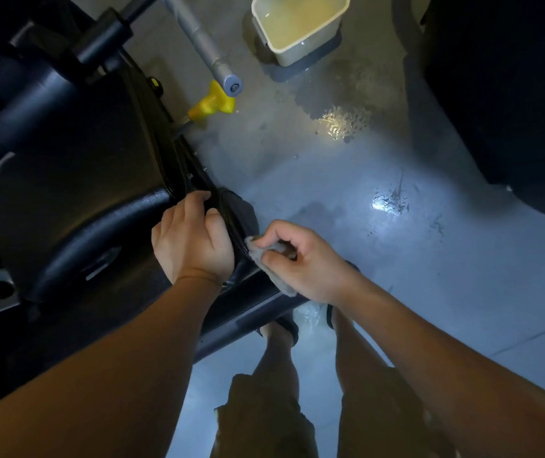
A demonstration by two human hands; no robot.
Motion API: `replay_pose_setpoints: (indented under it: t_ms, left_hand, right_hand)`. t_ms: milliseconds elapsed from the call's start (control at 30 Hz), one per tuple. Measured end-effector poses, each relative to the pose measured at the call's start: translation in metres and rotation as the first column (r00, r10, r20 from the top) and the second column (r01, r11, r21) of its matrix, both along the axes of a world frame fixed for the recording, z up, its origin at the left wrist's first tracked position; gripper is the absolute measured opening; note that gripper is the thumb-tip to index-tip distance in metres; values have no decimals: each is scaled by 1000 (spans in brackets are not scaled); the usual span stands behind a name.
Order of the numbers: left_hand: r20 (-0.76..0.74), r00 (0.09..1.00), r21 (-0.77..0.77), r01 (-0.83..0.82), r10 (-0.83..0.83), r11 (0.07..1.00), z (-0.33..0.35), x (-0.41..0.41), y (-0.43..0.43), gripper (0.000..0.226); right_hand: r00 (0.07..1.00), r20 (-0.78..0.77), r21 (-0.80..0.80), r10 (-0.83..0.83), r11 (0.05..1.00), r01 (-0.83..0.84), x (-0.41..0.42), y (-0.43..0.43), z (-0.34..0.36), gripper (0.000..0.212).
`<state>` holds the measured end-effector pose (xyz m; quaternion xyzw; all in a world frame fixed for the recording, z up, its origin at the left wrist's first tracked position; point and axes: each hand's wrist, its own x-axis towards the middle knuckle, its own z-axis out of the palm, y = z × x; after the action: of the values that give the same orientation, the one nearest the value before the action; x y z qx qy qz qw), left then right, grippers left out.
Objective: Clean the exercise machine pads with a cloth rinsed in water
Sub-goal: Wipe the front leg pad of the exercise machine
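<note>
Cloth [266,259], pinched in your right hand [300,262], touches the near end of the pad [82,180] edge; your left hand [195,239] grips that edge just beside it, so wipe away from you.

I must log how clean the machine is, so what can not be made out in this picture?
Head view only.
Edge of the pad under the cloth: hidden by the left hand and right hand, so dirt there is unknown.
Water tub: far side cut off by the top edge.
Large dark shape at right: too dark to identify.
</note>
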<state>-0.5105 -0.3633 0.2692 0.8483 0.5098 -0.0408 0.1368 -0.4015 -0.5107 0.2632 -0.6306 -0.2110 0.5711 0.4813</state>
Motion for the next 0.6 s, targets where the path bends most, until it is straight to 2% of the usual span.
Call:
replay_pose_setpoints:
  t_ms: [233,300,433,500,600]
  left_hand:
    - [22,1000,-10,-20,20,1000,1,-1,1,43]
    - [24,1000,-12,-15,16,1000,1,-1,1,43]
    - [13,1000,-12,1,-1,1000,2,-2,1,44]
    - [15,1000,-13,11,-11,1000,1,-4,3,43]
    - [0,1000,-11,28,-28,1000,1,-5,3,45]
  right_hand:
    - [973,201,36,-113,993,108,4,66,-37,18]
    - [973,198,-43,-114,991,125,4,77,-62,13]
    - [986,130,-240,-104,962,133,0,78,-89,23]
    - [981,159,-273,-109,950,150,-3,78,-85,22]
    - [979,159,-233,-127,959,162,-1,73,-62,23]
